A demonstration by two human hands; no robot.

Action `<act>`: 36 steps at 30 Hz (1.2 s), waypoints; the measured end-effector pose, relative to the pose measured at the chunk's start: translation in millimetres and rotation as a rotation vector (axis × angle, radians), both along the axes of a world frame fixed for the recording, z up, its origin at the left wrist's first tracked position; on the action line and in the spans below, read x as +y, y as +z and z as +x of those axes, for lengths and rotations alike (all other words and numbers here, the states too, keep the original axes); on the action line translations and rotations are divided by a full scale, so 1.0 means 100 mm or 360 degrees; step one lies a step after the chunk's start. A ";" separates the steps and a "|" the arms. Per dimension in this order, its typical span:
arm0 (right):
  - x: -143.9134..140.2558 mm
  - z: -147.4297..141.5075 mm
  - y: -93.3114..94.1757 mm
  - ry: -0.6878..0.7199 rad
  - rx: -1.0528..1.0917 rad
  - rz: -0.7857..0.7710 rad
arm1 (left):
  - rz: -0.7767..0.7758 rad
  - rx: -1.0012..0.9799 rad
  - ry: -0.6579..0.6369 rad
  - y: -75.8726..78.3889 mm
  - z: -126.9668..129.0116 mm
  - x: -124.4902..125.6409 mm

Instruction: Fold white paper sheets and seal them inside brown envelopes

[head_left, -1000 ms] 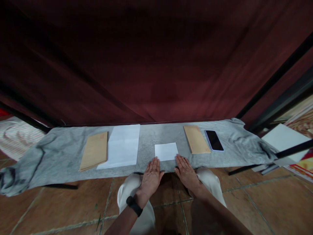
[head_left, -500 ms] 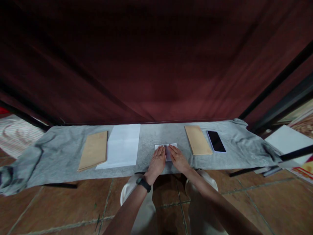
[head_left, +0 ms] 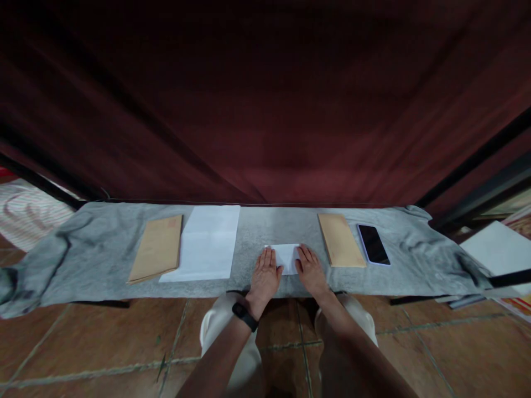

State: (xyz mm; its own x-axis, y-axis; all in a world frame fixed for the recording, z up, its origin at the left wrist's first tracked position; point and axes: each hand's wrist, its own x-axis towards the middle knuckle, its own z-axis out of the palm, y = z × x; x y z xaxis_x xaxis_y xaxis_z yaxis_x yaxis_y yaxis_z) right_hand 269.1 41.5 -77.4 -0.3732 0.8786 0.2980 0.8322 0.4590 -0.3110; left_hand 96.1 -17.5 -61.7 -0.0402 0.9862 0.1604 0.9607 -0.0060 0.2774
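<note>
A small folded white paper [head_left: 287, 258] lies flat on the grey cloth, close to the front edge. My left hand [head_left: 266, 273] rests flat over its left end, with the fingers stretched out and pointing away from me. Over the right end lies my right hand [head_left: 310, 271], its fingers also extended and the thumb pointing inward. Between the two hands the middle of the paper shows. Both palms face down, and neither hand grips the paper.
The grey cloth [head_left: 265, 221] covers a long narrow table. Left of my hands are large white sheets [head_left: 211, 243], partly under a stack of brown envelopes [head_left: 157, 247]. On the right lie another brown envelope stack [head_left: 341, 241] and a phone [head_left: 373, 244]. A dark red curtain [head_left: 265, 138] hangs behind.
My hands have slid apart across the folded paper, from near its middle to its two ends, uncovering its centre. The view has shifted slightly.
</note>
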 end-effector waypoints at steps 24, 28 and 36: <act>0.16 0.14 0.11 -0.0327 0.0715 -0.0540 | 0.0149 -0.0524 0.0198 -0.02 -0.03 0.08; 0.19 0.13 0.10 -0.0314 0.1010 -0.0691 | 0.0146 -0.0547 0.0208 -0.01 -0.01 0.08; 0.27 0.10 0.12 -0.0284 0.1492 -0.0961 | 0.0312 -0.1111 0.0436 0.07 -0.06 0.15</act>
State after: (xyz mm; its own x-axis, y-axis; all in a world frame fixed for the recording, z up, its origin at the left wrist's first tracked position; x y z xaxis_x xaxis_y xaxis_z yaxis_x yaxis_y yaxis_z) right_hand 279.3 68.7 -65.9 -0.0802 0.9920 -0.0970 0.1921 -0.0801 -0.9781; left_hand 90.3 -2.3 -54.6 -0.4345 0.8828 0.1787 0.5378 0.0950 0.8377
